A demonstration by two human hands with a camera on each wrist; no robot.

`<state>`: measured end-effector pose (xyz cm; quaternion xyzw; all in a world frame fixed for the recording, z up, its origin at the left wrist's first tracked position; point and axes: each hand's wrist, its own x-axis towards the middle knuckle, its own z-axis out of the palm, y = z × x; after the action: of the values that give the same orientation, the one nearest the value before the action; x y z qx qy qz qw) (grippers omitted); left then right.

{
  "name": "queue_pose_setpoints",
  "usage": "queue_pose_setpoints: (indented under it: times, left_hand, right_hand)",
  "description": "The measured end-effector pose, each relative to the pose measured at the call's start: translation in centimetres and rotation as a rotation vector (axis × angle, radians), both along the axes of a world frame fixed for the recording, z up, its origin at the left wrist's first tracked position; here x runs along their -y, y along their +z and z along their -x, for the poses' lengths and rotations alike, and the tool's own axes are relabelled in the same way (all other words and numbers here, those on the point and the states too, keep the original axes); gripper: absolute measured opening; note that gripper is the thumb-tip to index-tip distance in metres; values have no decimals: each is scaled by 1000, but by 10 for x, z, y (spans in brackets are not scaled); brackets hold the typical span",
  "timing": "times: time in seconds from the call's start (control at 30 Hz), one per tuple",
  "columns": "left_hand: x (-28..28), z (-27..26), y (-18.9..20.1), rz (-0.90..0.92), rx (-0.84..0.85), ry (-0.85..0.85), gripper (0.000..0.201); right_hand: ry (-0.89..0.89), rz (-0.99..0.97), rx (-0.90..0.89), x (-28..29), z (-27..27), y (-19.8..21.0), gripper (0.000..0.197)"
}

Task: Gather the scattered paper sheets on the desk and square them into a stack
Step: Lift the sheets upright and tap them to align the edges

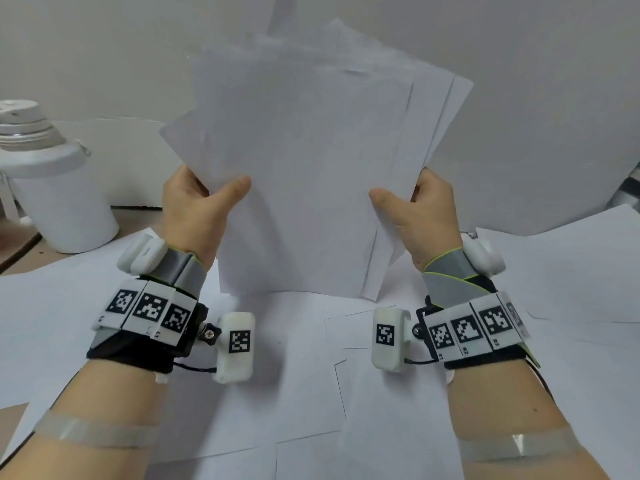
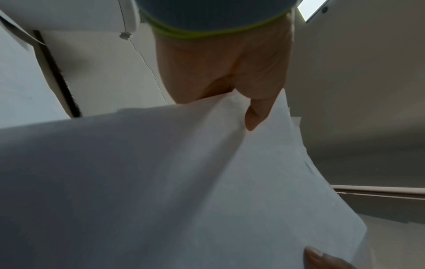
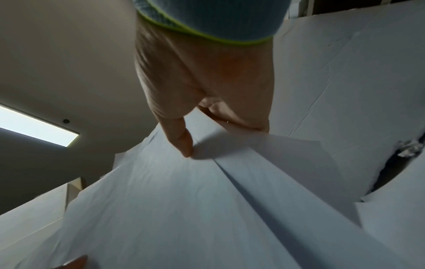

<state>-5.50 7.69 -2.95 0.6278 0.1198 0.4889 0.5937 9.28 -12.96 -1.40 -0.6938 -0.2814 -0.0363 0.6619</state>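
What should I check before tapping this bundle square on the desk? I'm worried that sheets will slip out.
1. Left hand holds the left edge of the held sheets, thumb in front: ok.
2. Right hand holds the right edge the same way: ok.
3. Bundle upright, bottom edge down at the desk sheets: ok; actual contact cannot tell.
4. Edges aligned: not ok; sheets fan out at the top right and bottom right corners.
5. All sheets gathered: not ok; loose sheets lie on the desk under the wrists.
6. White container on the left stands apart from the bundle: ok.
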Motion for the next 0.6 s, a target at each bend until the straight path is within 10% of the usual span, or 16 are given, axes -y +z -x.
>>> queue_pose_setpoints:
  times: [0.6]
  left_hand:
    - [13, -2, 13, -111, -11, 33, 56]
  right_hand:
    - [-2, 6, 41, -1, 4, -1, 26]
